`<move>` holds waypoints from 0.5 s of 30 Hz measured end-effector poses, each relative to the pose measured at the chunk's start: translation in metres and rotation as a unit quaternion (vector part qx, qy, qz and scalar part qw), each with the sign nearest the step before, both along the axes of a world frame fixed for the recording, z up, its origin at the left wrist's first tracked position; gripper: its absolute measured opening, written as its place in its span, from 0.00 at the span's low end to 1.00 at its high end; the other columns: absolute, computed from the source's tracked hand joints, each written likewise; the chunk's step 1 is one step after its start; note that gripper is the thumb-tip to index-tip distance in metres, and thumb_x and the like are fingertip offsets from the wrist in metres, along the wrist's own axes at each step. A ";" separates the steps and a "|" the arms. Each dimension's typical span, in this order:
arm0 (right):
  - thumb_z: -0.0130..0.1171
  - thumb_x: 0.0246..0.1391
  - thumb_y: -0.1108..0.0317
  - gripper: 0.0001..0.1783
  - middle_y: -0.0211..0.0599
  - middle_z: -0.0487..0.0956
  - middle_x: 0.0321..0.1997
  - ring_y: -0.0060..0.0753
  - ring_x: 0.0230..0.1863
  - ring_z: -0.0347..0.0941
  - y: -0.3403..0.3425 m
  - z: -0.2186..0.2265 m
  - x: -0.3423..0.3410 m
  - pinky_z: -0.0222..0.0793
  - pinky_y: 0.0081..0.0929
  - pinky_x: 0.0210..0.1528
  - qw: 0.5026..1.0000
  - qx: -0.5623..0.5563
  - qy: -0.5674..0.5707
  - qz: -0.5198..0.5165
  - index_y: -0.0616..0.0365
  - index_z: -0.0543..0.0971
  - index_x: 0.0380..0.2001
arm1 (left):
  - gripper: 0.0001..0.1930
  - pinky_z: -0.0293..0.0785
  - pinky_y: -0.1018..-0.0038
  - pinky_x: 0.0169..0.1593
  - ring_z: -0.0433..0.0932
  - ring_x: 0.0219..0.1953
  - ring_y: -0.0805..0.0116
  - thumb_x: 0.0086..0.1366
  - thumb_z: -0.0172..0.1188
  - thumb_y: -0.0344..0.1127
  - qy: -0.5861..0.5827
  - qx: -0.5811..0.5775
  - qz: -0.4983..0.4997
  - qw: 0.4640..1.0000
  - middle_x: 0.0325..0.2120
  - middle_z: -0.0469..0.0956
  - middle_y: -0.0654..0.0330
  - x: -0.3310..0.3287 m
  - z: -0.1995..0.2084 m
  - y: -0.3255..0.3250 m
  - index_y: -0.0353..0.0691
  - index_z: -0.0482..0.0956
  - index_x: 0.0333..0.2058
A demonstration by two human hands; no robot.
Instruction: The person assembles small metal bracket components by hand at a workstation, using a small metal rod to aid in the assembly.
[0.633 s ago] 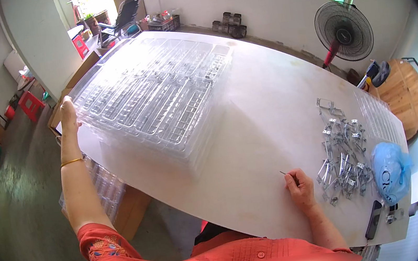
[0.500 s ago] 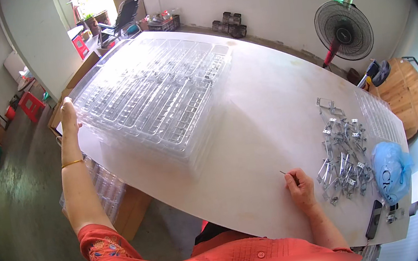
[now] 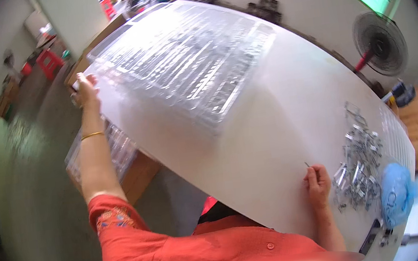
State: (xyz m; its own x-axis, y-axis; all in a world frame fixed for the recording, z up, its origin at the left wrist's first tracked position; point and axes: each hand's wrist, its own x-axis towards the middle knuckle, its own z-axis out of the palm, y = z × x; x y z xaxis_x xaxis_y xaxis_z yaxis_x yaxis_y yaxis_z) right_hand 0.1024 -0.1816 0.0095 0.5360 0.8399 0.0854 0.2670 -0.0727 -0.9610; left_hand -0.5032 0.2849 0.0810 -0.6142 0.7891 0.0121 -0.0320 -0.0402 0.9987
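My left hand (image 3: 86,89) is at the table's far left edge, beside the corner of a stack of clear plastic trays (image 3: 179,65). Motion blur hides how its fingers lie and whether they touch the stack. Rows of small compartments show in the top tray, bright with glare. My right hand (image 3: 319,183) rests low over the right part of the white table (image 3: 260,160), fingers closed on a thin dark rod (image 3: 307,164) whose tip sticks out. Just right of that hand lies a loose pile of small metal brackets (image 3: 359,169).
A blue plastic bag (image 3: 398,193) and a black oblong object (image 3: 371,236) lie by the table's right edge. Below the left edge stands a cardboard box (image 3: 144,176) with more clear trays (image 3: 119,147). A fan (image 3: 380,44) stands beyond the table.
The whole view has swung, shifting the scene in the picture. My left hand, earlier laid along the tray stack's left corner, has its fingers bent beside it now. My right hand keeps the rod.
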 end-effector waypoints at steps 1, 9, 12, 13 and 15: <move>0.54 0.70 0.68 0.03 0.23 0.73 0.24 0.11 0.20 0.63 0.001 0.002 0.001 0.58 0.14 0.21 1.000 -0.010 -0.003 0.005 0.53 0.74 0.40 | 0.30 0.71 0.59 0.49 0.78 0.47 0.68 0.75 0.38 0.65 -0.027 0.005 -0.037 0.999 0.43 0.82 0.60 -0.005 -0.019 -0.005 0.44 0.79 0.43; 0.52 0.72 0.63 0.07 0.22 0.75 0.27 0.12 0.24 0.65 0.017 0.009 -0.007 0.61 0.14 0.26 0.998 0.005 0.043 -0.036 0.50 0.73 0.37 | 0.41 0.60 0.63 0.66 0.69 0.63 0.62 0.76 0.30 0.66 -0.107 0.013 -0.102 0.989 0.62 0.72 0.51 0.041 -0.082 -0.030 0.35 0.66 0.67; 0.53 0.72 0.62 0.08 0.22 0.75 0.27 0.12 0.25 0.66 0.025 0.011 -0.015 0.62 0.14 0.28 0.999 0.007 0.042 -0.015 0.49 0.74 0.37 | 0.42 0.55 0.65 0.71 0.66 0.66 0.63 0.77 0.29 0.65 -0.146 0.046 -0.058 0.987 0.64 0.69 0.49 0.042 -0.075 -0.033 0.31 0.61 0.69; 0.53 0.72 0.62 0.08 0.22 0.75 0.27 0.12 0.26 0.65 0.025 0.011 -0.014 0.62 0.14 0.29 0.999 0.001 0.042 -0.014 0.50 0.74 0.37 | 0.43 0.51 0.68 0.73 0.62 0.69 0.64 0.77 0.30 0.64 -0.143 0.006 -0.120 0.982 0.68 0.64 0.47 0.046 -0.067 -0.039 0.28 0.54 0.71; 0.53 0.72 0.62 0.08 0.22 0.75 0.27 0.12 0.26 0.65 0.024 0.012 -0.014 0.62 0.14 0.29 0.999 -0.006 0.044 -0.013 0.50 0.74 0.37 | 0.44 0.46 0.65 0.75 0.56 0.73 0.58 0.76 0.30 0.66 -0.143 0.024 -0.143 0.979 0.71 0.57 0.46 0.059 -0.054 -0.047 0.28 0.51 0.72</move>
